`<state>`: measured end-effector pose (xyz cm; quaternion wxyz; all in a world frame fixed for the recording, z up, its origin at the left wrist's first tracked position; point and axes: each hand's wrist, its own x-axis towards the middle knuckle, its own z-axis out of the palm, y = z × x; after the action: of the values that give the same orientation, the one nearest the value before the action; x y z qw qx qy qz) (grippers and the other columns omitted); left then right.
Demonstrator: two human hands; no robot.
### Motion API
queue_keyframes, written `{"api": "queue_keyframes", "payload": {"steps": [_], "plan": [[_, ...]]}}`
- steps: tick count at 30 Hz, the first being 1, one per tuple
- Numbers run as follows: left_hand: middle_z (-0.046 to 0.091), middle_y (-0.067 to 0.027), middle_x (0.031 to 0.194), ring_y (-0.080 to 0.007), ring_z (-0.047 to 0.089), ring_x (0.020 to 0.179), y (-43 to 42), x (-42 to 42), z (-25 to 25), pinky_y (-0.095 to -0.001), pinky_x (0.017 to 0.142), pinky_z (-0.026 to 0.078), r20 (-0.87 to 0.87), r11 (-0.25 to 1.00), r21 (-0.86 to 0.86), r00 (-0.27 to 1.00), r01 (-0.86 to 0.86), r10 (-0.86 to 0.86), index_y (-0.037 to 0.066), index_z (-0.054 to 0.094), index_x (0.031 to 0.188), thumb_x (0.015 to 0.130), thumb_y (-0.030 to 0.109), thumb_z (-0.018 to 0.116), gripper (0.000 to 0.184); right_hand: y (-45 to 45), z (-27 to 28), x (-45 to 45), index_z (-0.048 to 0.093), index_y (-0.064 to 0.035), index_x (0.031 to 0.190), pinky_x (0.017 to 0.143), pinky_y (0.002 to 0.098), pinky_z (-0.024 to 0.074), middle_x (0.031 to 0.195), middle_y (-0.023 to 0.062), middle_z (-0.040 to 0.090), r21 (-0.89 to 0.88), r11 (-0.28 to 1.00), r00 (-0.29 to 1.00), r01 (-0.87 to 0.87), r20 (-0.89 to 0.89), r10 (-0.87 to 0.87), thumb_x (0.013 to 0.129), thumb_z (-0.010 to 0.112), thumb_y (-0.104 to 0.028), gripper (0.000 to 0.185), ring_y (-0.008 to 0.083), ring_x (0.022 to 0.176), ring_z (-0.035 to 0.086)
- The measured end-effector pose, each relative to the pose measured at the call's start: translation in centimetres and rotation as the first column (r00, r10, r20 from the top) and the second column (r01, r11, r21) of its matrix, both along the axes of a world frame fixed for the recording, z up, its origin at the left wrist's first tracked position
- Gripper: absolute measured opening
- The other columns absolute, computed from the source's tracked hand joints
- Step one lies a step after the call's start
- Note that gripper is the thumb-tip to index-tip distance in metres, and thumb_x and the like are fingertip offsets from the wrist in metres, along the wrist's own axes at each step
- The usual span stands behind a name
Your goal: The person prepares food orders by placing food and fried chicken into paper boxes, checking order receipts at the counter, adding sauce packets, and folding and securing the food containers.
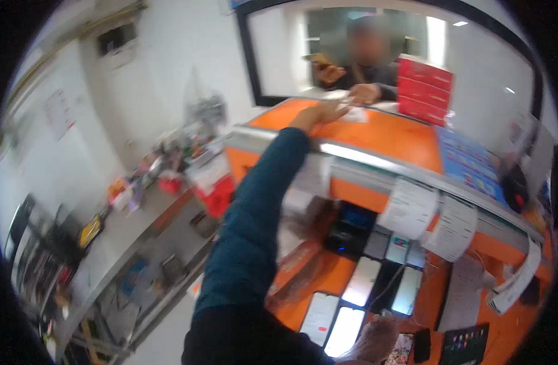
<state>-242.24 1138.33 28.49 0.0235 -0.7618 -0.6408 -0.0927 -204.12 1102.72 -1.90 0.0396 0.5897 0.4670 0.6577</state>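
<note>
Orange spreads across the lower desk (327, 280), where the person's right hand (376, 340) is beside a phone with a glowing white screen (345, 331); blur hides its fingers, and whether they grip anything cannot be told. Just right of it lies a phone with a patterned screen (401, 350) — farther right, a dark tablet (464, 345). More lit phones lie beyond the hand, near a black device (351, 230) showing a small blue light. Printed sheets (408, 208) hang over the desk from the edge of the upper counter (394, 137).

A teal sleeve (248, 213) crosses the middle of the scene to the person's left hand (321, 114), stretched palm down over the counter's far left part, fingers toward a white paper (355, 114) — whether they pinch it cannot be told. Another person's hand (364, 94) is at the paper's far side, left of red boxes (424, 91); that person's other hand raises a yellowish object (318, 59) before a dark-framed opening.
</note>
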Motion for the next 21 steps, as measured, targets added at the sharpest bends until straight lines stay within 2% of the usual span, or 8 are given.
{"api": "queue_keyframes", "payload": {"steps": [1,2,4,6,9,13,16,21], "plan": [[0.032,-0.0224,0.134,-0.0345,0.031,0.125,-2.4,0.7,0.6,-0.0384,0.104,0.024,0.216,0.966,0.243,0.965,0.091,-0.145,-0.004,0.031,0.130,0.084,0.061,0.031,0.080,-0.7,0.1,-0.6,0.054,-0.0100,0.098,0.089,0.0337,0.0371,0.096,0.0102,0.057,-0.216,0.929,0.874,-0.300,-0.453,0.176,0.093,0.032,-0.030,0.030,0.0121,0.101,0.047],[0.036,-0.0211,0.130,-0.0340,0.034,0.121,-4.7,1.0,1.7,-0.0394,0.101,0.026,0.247,0.932,0.344,0.946,0.118,-0.211,-0.002,0.035,0.126,0.084,0.055,0.034,0.070,-0.7,0.3,-1.6,0.054,-0.0097,0.099,0.089,0.0341,0.0370,0.096,0.0104,0.057,-0.176,0.834,0.596,-0.524,-0.775,0.211,0.092,0.033,-0.031,0.031,0.0126,0.101,0.047],[0.044,-0.0184,0.121,-0.0329,0.041,0.113,-9.9,1.6,4.7,-0.0412,0.096,0.031,0.163,0.896,0.390,0.941,0.214,-0.296,0.004,0.045,0.118,0.085,0.043,0.041,0.051,-1.3,0.3,-2.2,0.054,-0.0089,0.100,0.089,0.0348,0.0368,0.097,0.0108,0.056,-0.041,0.751,0.309,-0.659,-0.925,0.220,0.091,0.034,-0.032,0.031,0.0138,0.101,0.048],[0.052,-0.0157,0.112,-0.0319,0.048,0.106,-18.2,0.6,6.9,-0.0430,0.091,0.036,0.072,0.848,0.415,0.917,0.330,-0.392,0.010,0.054,0.110,0.085,0.031,0.048,0.033,-1.6,0.6,-2.6,0.053,-0.0082,0.101,0.089,0.0356,0.0366,0.098,0.0111,0.056,0.106,0.663,0.151,-0.741,-0.936,0.319,0.090,0.035,-0.033,0.033,0.0149,0.101,0.048],[0.055,-0.0126,0.107,-0.0288,0.052,0.098,-38.4,-0.6,6.3,-0.0423,0.082,0.040,-0.107,0.714,0.615,0.933,0.333,-0.343,0.012,0.049,0.116,0.079,0.034,0.055,0.044,-2.5,2.2,-6.0,0.053,-0.0071,0.102,0.089,0.0367,0.0363,0.099,0.0117,0.056,0.270,0.487,-0.031,-0.831,-0.896,0.444,0.089,0.037,-0.035,0.035,0.0166,0.101,0.048],[0.055,-0.0070,0.111,-0.0218,0.054,0.096,-64.2,-6.3,1.3,-0.0372,0.079,0.039,-0.118,0.756,0.651,0.976,-0.065,0.186,0.011,0.035,0.131,0.070,0.027,0.067,0.070,-7.4,2.7,-14.8,0.052,-0.0056,0.105,0.089,0.0382,0.0359,0.100,0.0124,0.055,0.403,0.254,-0.258,-0.879,-0.851,0.457,0.087,0.040,-0.038,0.039,0.0189,0.102,0.048],[0.055,-0.0108,0.114,-0.0267,0.056,0.098,-82.6,-12.3,-5.7,-0.0398,0.082,0.040,0.224,0.423,0.593,0.644,-0.686,0.731,0.010,0.009,0.140,0.075,0.015,0.064,0.085,-14.8,1.7,-23.9,0.051,-0.0045,0.106,0.089,0.0393,0.0357,0.102,0.0129,0.055,0.447,0.015,-0.427,-0.894,-0.864,0.266,0.085,0.042,-0.040,0.042,0.0206,0.102,0.048],[0.059,-0.0154,0.102,-0.0179,0.060,0.080,-110.2,-21.0,-22.3,-0.0294,0.069,0.048,0.808,-0.012,0.376,0.321,-0.927,0.494,0.018,-0.008,0.140,0.082,0.006,0.055,0.086,-29.7,2.5,-37.9,0.050,-0.0027,0.109,0.089,0.0412,0.0352,0.104,0.0138,0.054,0.634,-0.200,-0.645,-0.747,-0.764,-0.010,0.083,0.045,-0.043,0.048,0.0235,0.102,0.048]]}}
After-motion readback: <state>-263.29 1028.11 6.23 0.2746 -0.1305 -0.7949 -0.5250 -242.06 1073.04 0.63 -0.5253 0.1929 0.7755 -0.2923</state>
